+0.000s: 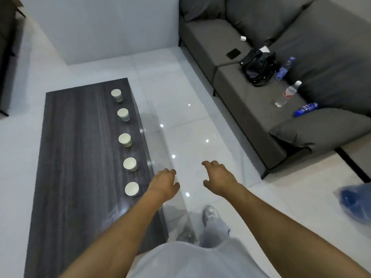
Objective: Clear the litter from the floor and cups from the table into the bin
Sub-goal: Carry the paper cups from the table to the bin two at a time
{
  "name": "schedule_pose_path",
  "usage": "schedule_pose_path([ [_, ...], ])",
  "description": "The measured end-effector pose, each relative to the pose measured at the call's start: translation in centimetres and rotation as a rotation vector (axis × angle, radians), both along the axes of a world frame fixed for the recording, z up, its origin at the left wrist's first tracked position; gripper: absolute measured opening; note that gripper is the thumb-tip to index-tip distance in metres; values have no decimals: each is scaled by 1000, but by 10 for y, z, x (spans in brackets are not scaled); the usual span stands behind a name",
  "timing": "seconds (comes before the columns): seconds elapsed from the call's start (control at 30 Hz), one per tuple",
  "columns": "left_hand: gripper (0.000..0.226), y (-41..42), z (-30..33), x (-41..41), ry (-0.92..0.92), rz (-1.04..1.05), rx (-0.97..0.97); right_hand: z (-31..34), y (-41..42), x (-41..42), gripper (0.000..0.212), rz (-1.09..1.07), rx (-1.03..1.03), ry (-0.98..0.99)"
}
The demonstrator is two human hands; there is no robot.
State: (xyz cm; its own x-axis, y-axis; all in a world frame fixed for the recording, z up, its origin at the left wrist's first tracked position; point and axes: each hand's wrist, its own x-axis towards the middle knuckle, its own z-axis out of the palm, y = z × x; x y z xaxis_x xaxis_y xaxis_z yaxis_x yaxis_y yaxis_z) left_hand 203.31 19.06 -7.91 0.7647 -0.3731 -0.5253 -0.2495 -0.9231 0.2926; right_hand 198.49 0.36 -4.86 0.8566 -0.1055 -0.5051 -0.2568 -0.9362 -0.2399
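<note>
Left hand (165, 182) out over the table's (80, 157) near right edge, fingers (171, 171) loosely curled and slightly apart, gripping nothing. Right hand (219, 176) alongside over the white floor tiles (200, 109), fingers likewise relaxed, spread a little, empty.

Just left of the left hand, the nearest paper cup (132, 189), upright, mouth up, apart from the fingers, not touching. Beyond it, four more cups (126, 139) in a straight row along the table's right edge, running away from the body. So: row's long axis roughly in line with the forearm, nearest cup a short sideways reach from the left hand, right hand farther and across the table edge. Likely a left-hand pick first.

No litter visible on the floor near either hand. Blue plastic bag (356, 203) at far right on the floor, possibly the bin liner; cannot tell.
</note>
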Motion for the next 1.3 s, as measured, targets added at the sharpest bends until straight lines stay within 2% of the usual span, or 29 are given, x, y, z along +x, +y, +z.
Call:
schedule_pose_path([
  [0.27, 45, -20, -10, 57, 61, 297, 31, -6, -29, 115, 62, 312, -16, 51],
  [0.43, 41, -11, -11, 75, 39, 533, 36, -14, -17, 182, 61, 527, -27, 71],
  [0.57, 32, 12, -16, 72, 81, 663, 92, -24, 21, 220, 62, 693, 4, 91],
  [0.77, 39, 50, -38, 80, 158, 835, 149, -49, 98, 270, 60, 906, 10, 149],
  [1.03, 42, 101, -69, 110, 254, 1099, 82, -81, 179, 321, 51, 1106, -39, 205],
  [1.2, 44, 113, -97, 115, 338, 1304, 35, -111, 214, 340, 61, 1263, -72, 248],
  [1.3, 44, 115, -133, 115, 347, 1397, 44, -153, 240, 344, 64, 1360, -75, 262],
])
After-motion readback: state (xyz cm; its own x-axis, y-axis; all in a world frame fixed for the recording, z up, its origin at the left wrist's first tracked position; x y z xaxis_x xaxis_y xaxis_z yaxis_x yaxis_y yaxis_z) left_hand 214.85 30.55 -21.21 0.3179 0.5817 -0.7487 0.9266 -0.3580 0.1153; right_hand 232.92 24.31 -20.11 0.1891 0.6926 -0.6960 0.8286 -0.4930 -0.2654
